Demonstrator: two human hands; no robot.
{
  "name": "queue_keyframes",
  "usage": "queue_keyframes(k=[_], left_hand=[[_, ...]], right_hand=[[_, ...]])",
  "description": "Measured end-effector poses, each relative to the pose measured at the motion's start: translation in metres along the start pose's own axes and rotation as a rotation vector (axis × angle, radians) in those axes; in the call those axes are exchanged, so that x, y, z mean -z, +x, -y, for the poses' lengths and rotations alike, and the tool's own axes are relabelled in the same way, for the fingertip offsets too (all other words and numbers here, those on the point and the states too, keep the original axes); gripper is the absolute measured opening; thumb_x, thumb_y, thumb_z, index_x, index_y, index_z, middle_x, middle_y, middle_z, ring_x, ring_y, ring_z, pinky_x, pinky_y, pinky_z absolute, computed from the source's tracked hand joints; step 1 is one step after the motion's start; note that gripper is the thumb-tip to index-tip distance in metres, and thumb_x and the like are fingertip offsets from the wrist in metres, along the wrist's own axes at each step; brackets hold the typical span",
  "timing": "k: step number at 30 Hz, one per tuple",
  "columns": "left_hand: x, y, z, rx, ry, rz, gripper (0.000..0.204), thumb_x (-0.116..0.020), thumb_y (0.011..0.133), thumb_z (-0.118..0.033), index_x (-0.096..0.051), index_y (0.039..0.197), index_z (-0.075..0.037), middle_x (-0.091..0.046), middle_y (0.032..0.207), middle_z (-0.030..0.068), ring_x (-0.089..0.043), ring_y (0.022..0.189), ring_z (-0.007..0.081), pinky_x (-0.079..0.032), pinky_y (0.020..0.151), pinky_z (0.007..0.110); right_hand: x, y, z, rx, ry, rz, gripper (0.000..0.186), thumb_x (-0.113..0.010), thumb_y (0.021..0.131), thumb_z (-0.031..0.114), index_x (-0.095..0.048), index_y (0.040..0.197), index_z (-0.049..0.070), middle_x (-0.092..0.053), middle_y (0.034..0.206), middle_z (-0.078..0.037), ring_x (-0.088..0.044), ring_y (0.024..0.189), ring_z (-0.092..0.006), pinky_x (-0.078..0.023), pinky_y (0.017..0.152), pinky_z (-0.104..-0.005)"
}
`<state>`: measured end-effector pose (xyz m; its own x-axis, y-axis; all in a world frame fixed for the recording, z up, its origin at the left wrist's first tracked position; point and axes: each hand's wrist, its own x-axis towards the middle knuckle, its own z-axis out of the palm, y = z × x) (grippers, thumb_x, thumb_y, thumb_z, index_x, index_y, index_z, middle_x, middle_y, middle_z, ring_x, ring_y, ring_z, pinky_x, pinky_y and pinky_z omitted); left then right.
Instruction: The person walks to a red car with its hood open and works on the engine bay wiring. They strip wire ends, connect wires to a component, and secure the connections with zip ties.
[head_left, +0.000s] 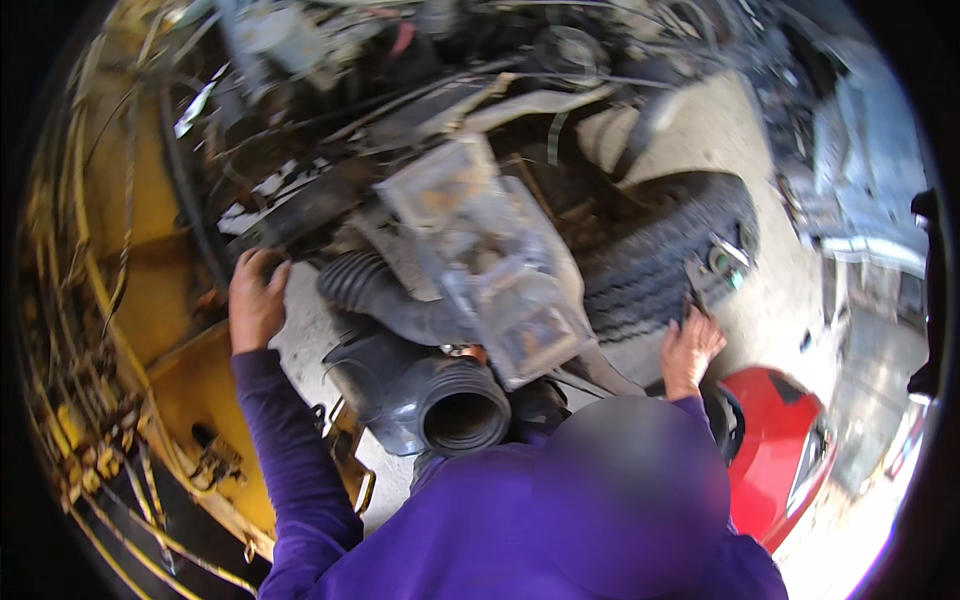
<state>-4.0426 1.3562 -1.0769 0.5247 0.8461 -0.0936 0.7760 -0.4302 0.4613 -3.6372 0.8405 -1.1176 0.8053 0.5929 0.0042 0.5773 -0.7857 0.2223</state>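
My left hand [258, 303] rests against the dark end of a frame beam [310, 205], beside the yellow body panel, thumb apart from its fingers. My right hand [691, 350] is closed around a dark, narrow hand tool [696, 284] that points up beside the large black tyre [655, 262]; blur hides the tool's exact kind. A small round piece with green on it [728, 262] shows near the tool's tip. Between my arms are a ribbed black hose [395, 300], a black air duct with a round open mouth [462, 418], and a dusty battery-like box [490, 265].
Yellow machine panels and pipes [150, 300] line the left side. Cables and dirty engine parts [420, 60] crowd the far side. A red curved panel [770, 445] lies at the right, near a bluish metal body [870, 160]. Concrete floor [700, 125] shows around the tyre.
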Motion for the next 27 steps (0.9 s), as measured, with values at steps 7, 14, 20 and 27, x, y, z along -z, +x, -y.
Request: queue_keyframes(k=[7, 14, 20, 27], left_hand=[[-0.010, 0.018, -0.006, 0.094, -0.145, 0.004, 0.025, -0.072, 0.087, -0.017, -0.073, 0.104, 0.002, -0.067, 0.111, 0.0197, -0.065, 0.106, 0.0382, -0.052, 0.093, 0.042], [-0.032, 0.055, 0.030, 0.106, -0.030, -0.243, 0.025, -0.071, 0.089, -0.019, -0.073, 0.106, -0.001, -0.066, 0.116, 0.0182, -0.063, 0.111, 0.0374, -0.050, 0.097, 0.042], [-0.072, 0.101, 0.117, 0.111, -0.011, -0.513, 0.026, -0.065, 0.098, -0.022, -0.069, 0.113, -0.002, -0.066, 0.115, 0.0169, -0.063, 0.111, 0.0363, -0.049, 0.098, 0.043], [-0.102, 0.114, 0.165, 0.205, -0.233, -0.629, 0.031, -0.055, 0.103, -0.021, -0.066, 0.123, 0.000, -0.068, 0.119, 0.0189, -0.065, 0.112, 0.0360, -0.050, 0.099, 0.041]], right_hand=[[0.031, 0.020, 0.002, -0.019, -0.131, 0.165, 0.042, -0.068, 0.092, 0.032, -0.060, 0.124, 0.006, -0.063, 0.123, -0.017, -0.049, 0.130, -0.0384, -0.026, 0.109, -0.0732], [0.149, 0.199, 0.095, 0.434, 0.490, 0.049, 0.017, -0.064, 0.096, 0.012, -0.065, 0.106, -0.002, -0.066, 0.098, -0.020, -0.064, 0.088, -0.0398, -0.051, 0.080, -0.0443], [0.176, 0.306, 0.359, 1.369, 0.593, 0.294, 0.029, -0.057, 0.100, 0.020, -0.064, 0.114, -0.004, -0.067, 0.108, -0.023, -0.063, 0.103, -0.0424, -0.052, 0.092, -0.0470], [0.087, 0.348, 0.527, 1.210, 0.107, 0.973, 0.054, -0.033, 0.109, 0.041, -0.059, 0.132, 0.000, -0.060, 0.133, -0.029, -0.058, 0.124, -0.0437, -0.046, 0.103, -0.0503]])
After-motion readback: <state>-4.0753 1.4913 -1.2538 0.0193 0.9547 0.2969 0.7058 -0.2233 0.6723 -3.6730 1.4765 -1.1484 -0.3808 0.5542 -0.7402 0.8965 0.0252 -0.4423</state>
